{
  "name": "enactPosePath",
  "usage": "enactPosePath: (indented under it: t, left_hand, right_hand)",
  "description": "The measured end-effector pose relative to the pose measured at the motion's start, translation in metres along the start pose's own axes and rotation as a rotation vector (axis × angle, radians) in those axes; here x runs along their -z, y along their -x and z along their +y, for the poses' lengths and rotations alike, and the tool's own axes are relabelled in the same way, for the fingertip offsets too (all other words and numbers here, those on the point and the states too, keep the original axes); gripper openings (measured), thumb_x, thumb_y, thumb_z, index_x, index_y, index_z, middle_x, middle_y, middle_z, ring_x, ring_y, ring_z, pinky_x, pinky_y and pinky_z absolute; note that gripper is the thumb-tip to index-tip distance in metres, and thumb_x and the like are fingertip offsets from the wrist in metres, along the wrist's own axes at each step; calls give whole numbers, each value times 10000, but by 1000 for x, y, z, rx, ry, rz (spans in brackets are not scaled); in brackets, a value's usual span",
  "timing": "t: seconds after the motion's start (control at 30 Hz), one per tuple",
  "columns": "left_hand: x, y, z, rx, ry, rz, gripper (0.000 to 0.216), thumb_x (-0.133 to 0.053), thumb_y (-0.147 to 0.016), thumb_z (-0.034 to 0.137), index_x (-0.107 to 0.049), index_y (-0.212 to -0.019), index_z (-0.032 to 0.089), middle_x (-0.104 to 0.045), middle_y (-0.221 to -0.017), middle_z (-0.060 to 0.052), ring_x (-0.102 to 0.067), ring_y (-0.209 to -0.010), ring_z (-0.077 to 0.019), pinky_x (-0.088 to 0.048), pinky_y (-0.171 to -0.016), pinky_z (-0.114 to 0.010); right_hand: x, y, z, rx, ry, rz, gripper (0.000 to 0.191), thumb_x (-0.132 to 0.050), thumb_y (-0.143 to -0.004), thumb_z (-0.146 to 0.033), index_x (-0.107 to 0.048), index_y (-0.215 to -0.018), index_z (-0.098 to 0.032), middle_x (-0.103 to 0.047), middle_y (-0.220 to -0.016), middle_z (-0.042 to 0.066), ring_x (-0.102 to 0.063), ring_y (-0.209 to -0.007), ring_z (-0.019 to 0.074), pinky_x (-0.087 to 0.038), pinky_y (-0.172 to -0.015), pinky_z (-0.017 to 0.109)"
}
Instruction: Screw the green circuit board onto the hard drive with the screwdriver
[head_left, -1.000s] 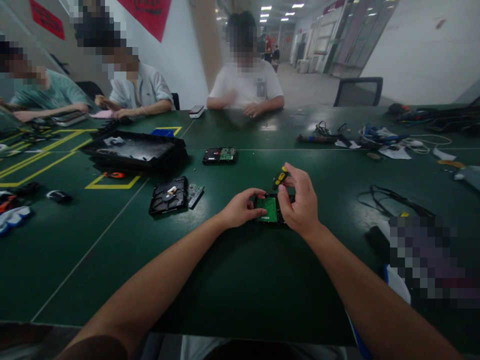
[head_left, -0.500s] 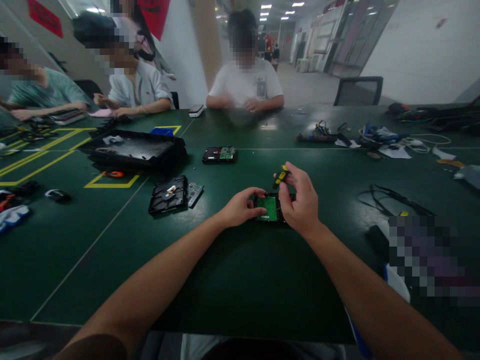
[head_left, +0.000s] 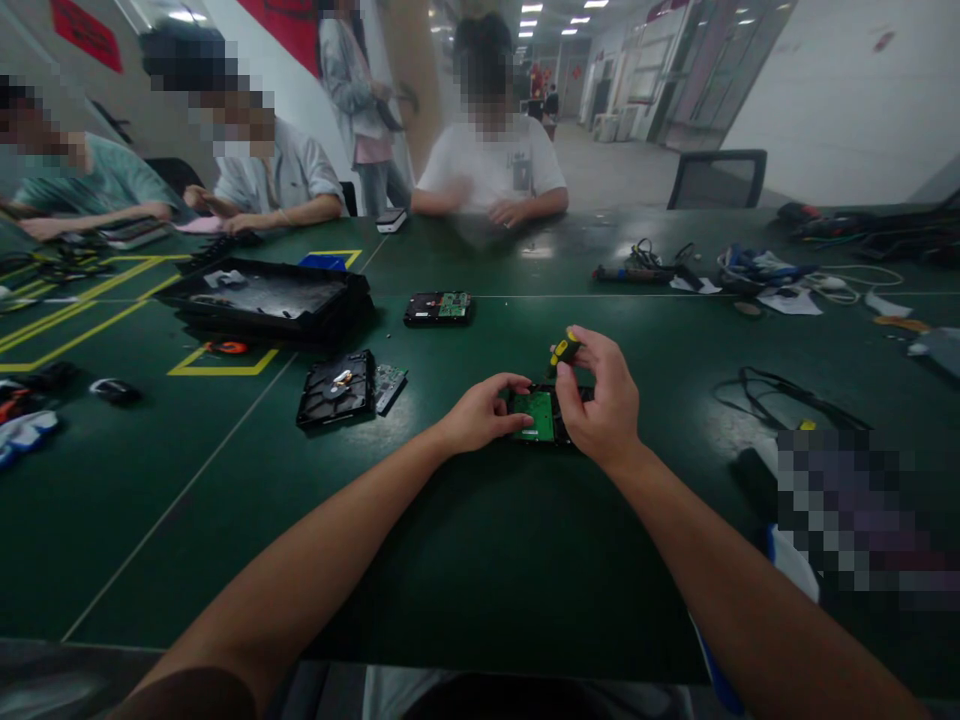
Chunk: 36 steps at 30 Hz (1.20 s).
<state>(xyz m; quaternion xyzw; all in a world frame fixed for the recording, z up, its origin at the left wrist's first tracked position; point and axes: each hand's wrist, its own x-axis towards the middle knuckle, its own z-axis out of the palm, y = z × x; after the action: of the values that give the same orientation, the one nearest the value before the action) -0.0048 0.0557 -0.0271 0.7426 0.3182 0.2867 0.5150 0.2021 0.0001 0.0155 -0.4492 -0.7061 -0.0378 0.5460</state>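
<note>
A black hard drive with a green circuit board (head_left: pixel 536 414) facing up lies on the green table (head_left: pixel 480 540) in front of me. My left hand (head_left: pixel 481 412) grips its left edge with curled fingers. My right hand (head_left: pixel 600 398) is closed round a small yellow-and-black screwdriver (head_left: pixel 563 350), held upright over the drive's far right corner. The screwdriver's tip is hidden behind my fingers.
An opened black drive (head_left: pixel 337 388) with a loose board lies to the left, another drive (head_left: pixel 439 308) further back, a black tray (head_left: pixel 270 297) beyond. Cables (head_left: pixel 787 395) and tools (head_left: pixel 645 270) lie to the right. Several people sit across the table; one stands behind.
My hands and the screwdriver have stayed almost in place, with only slight turning of the right fingers. A standing person has walked into view behind the seated people.
</note>
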Motion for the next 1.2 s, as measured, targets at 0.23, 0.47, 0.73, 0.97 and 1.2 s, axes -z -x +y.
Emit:
enactPosePath:
  t: [0.23,0.47,0.73,0.97,1.2]
  left_hand:
    - [0,1,4,-1,-39,4,557,-811,-853,229,-557,-1347,203,-648,-1312,-98,-545,-567,-29,-432,-476,-174]
    - [0,1,4,8,-49,-6,565,-803,-856,255,-552,-1360,208,-643,-1322,-107,-541,-572,-33,-424,-489,-173]
    - [-1,3,13,39,-33,-2,548,-804,-842,232,-573,-1337,189,-659,-1238,-92,-505,-566,-36,-396,-482,-177]
    - [-1,3,16,64,-53,-2,561,-801,-844,255,-566,-1348,183,-654,-1242,-93,-514,-567,-40,-398,-478,-182]
    - [0,2,8,38,-61,-4,572,-808,-839,257,-561,-1352,210,-667,-1222,-67,-515,-560,-43,-396,-471,-184]
  right_hand:
    - [0,1,1,-5,-5,18,548,-612,-950,-194,-468,-1470,-295,-583,-1384,115,-714,-1031,255,-651,-877,458]
    - [1,0,1,36,26,50,510,-643,-946,-224,-503,-1432,-288,-616,-1333,105,-688,-1085,271,-652,-874,457]
    - [2,-1,1,46,-1,41,511,-631,-961,-201,-507,-1447,-301,-614,-1359,98,-691,-1116,268,-660,-886,442]
    - [1,0,0,22,-16,21,515,-595,-980,-209,-469,-1475,-282,-598,-1384,120,-686,-1129,272,-649,-913,470]
    - [2,-1,-1,31,4,25,515,-614,-981,-201,-478,-1466,-306,-587,-1375,102,-686,-1095,248,-656,-891,435]
